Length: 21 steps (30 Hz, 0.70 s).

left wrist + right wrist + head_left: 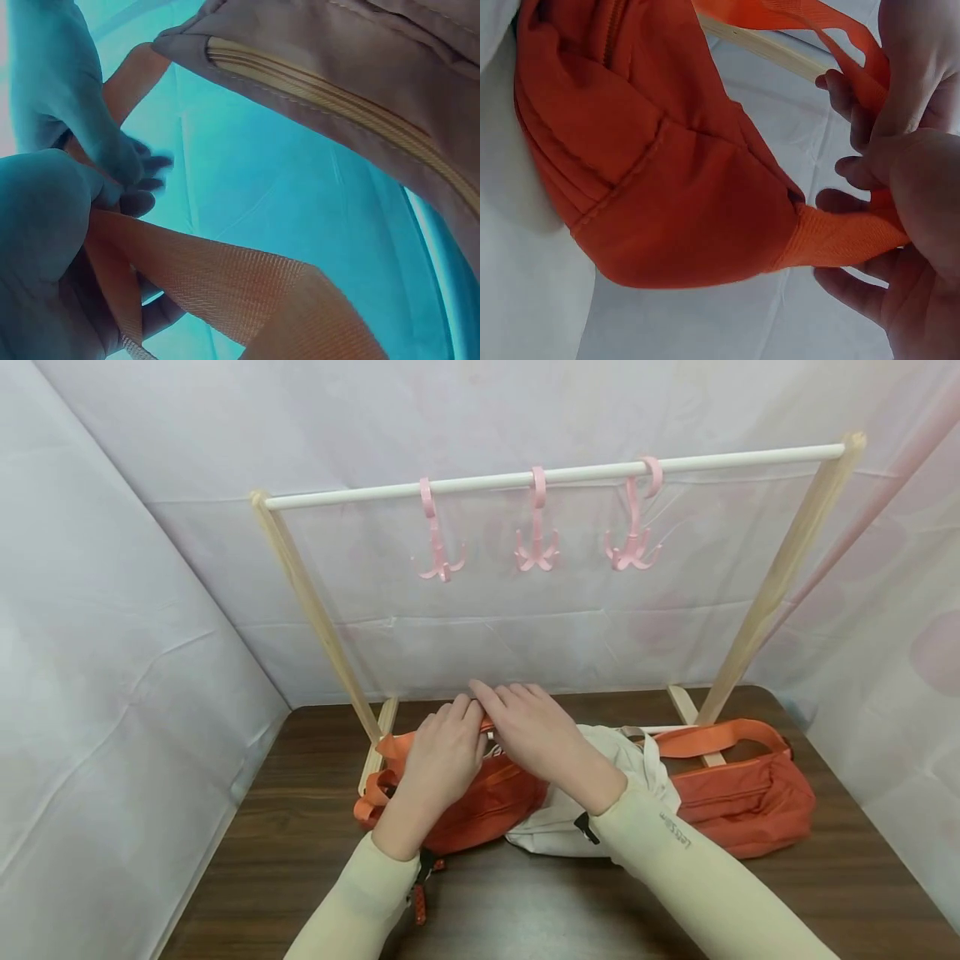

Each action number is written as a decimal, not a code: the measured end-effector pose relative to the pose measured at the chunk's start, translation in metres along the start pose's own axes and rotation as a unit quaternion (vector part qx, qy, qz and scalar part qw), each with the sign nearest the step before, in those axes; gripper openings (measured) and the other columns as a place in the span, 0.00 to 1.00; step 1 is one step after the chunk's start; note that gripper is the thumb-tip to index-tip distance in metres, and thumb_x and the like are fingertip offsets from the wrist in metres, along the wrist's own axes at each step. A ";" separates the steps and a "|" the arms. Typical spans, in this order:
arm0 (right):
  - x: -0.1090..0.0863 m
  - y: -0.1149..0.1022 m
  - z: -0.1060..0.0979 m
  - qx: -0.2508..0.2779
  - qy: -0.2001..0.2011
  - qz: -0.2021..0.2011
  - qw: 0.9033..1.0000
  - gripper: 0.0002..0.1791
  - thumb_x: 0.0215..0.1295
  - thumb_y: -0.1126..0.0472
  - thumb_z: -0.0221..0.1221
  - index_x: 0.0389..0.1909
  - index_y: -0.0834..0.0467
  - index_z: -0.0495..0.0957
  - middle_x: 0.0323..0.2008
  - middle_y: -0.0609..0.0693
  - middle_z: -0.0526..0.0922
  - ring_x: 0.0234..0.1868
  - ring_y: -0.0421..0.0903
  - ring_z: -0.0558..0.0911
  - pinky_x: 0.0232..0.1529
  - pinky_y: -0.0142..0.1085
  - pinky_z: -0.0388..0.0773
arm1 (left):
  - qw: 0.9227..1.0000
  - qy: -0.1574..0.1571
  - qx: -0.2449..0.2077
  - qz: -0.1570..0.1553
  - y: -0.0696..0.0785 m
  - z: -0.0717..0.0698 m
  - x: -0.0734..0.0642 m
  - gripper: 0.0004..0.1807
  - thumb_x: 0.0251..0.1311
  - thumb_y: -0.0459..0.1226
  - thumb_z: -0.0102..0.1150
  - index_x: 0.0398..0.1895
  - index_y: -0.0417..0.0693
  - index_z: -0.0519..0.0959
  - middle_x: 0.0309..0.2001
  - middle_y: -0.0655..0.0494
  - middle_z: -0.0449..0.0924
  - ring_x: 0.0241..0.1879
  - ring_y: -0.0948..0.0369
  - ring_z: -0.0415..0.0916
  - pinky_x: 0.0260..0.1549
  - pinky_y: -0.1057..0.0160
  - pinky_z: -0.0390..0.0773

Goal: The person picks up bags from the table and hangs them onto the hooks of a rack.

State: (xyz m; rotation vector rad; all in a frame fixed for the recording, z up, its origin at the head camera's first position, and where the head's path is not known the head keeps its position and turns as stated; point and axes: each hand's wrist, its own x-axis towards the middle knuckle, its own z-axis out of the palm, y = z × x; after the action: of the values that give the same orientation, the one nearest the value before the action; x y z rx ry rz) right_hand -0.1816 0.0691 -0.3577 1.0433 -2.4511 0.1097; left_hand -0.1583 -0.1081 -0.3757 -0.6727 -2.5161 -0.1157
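Observation:
An orange waist bag [498, 802] lies low in front of both hands in the head view, and its strap [840, 236] rises to them. My left hand [448, 747] curls its fingers round the webbing strap [217, 274], which folds over in the left wrist view. Close against it, my right hand [534, 731] grips the strap near the end of the bag, as the right wrist view shows. The two hands meet at the fingertips. In the head view the hands hide most of the gripped strap.
A white bag [551, 827] lies beside the orange one, with another orange bag [750, 802] at the right. Behind them a wooden rack carries a white rod [360, 493] with pink hooks [536, 527] on it. Everything stands on a dark wooden table [292, 827] between white curtains.

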 end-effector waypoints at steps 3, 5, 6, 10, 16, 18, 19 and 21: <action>0.001 0.003 -0.001 0.017 -0.016 0.014 1.000 0.31 0.76 0.58 0.65 0.74 0.61 0.68 0.46 0.54 0.87 0.47 0.53 0.86 0.48 0.48 0.83 | 1.000 0.006 -0.003 0.002 0.000 -0.002 0.002 0.08 0.71 0.36 0.62 0.47 0.41 0.78 0.38 0.49 0.74 0.33 0.49 0.77 0.31 0.51 0.79; 0.001 0.005 -0.002 0.026 -0.018 0.019 0.999 0.28 0.76 0.60 0.64 0.72 0.62 0.69 0.45 0.54 0.86 0.44 0.53 0.86 0.44 0.48 0.84 | 1.000 0.009 -0.006 -0.002 -0.001 -0.003 0.003 0.07 0.71 0.35 0.62 0.47 0.42 0.77 0.37 0.49 0.74 0.33 0.49 0.78 0.30 0.50 0.79; 0.001 0.007 -0.003 0.030 -0.017 0.021 0.999 0.27 0.75 0.62 0.63 0.71 0.62 0.70 0.45 0.54 0.86 0.42 0.53 0.86 0.43 0.47 0.84 | 1.000 0.011 -0.008 -0.005 -0.002 -0.003 0.003 0.07 0.72 0.35 0.62 0.47 0.43 0.78 0.38 0.49 0.75 0.33 0.49 0.78 0.29 0.50 0.78; -0.002 0.014 -0.005 0.048 -0.008 0.032 0.998 0.21 0.72 0.66 0.63 0.64 0.59 0.75 0.42 0.52 0.83 0.35 0.51 0.82 0.38 0.46 0.83 | 1.000 0.016 -0.015 -0.018 -0.007 -0.004 0.003 0.08 0.70 0.33 0.64 0.48 0.43 0.78 0.40 0.50 0.77 0.36 0.48 0.81 0.31 0.49 0.78; -0.005 0.024 -0.008 0.090 -0.011 0.053 0.994 0.10 0.72 0.65 0.64 0.50 0.56 0.77 0.39 0.50 0.79 0.33 0.50 0.80 0.36 0.46 0.81 | 0.999 0.020 -0.031 -0.032 -0.016 -0.006 0.003 0.12 0.65 0.31 0.68 0.49 0.45 0.79 0.41 0.50 0.80 0.39 0.48 0.82 0.33 0.49 0.78; -0.006 0.027 -0.009 0.102 -0.013 0.061 0.993 0.10 0.71 0.66 0.64 0.49 0.57 0.77 0.40 0.50 0.80 0.34 0.50 0.80 0.37 0.47 0.81 | 0.998 0.022 -0.037 -0.037 -0.020 -0.007 0.004 0.13 0.63 0.30 0.68 0.49 0.45 0.79 0.41 0.50 0.81 0.39 0.49 0.82 0.33 0.49 0.78; -0.007 0.028 -0.010 0.110 -0.014 0.065 0.992 0.10 0.71 0.66 0.63 0.49 0.57 0.77 0.41 0.50 0.80 0.35 0.50 0.80 0.37 0.47 0.81 | 0.998 0.022 -0.041 -0.040 -0.022 -0.007 0.004 0.13 0.62 0.29 0.68 0.49 0.46 0.79 0.42 0.50 0.81 0.39 0.49 0.82 0.34 0.49 0.78; -0.008 0.031 -0.011 0.123 -0.017 0.073 0.990 0.09 0.71 0.67 0.62 0.50 0.58 0.77 0.43 0.51 0.81 0.36 0.50 0.80 0.38 0.48 0.81 | 0.997 0.021 -0.049 -0.048 -0.025 -0.008 0.004 0.15 0.59 0.28 0.68 0.49 0.47 0.80 0.42 0.51 0.82 0.40 0.49 0.83 0.35 0.48 0.77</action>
State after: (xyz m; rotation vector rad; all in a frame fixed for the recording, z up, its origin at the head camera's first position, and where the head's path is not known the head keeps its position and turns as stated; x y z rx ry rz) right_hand -0.1948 0.0990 -0.3485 0.9678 -2.5911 0.4566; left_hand -0.1694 -0.1304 -0.3653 -0.5824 -2.5150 -0.2874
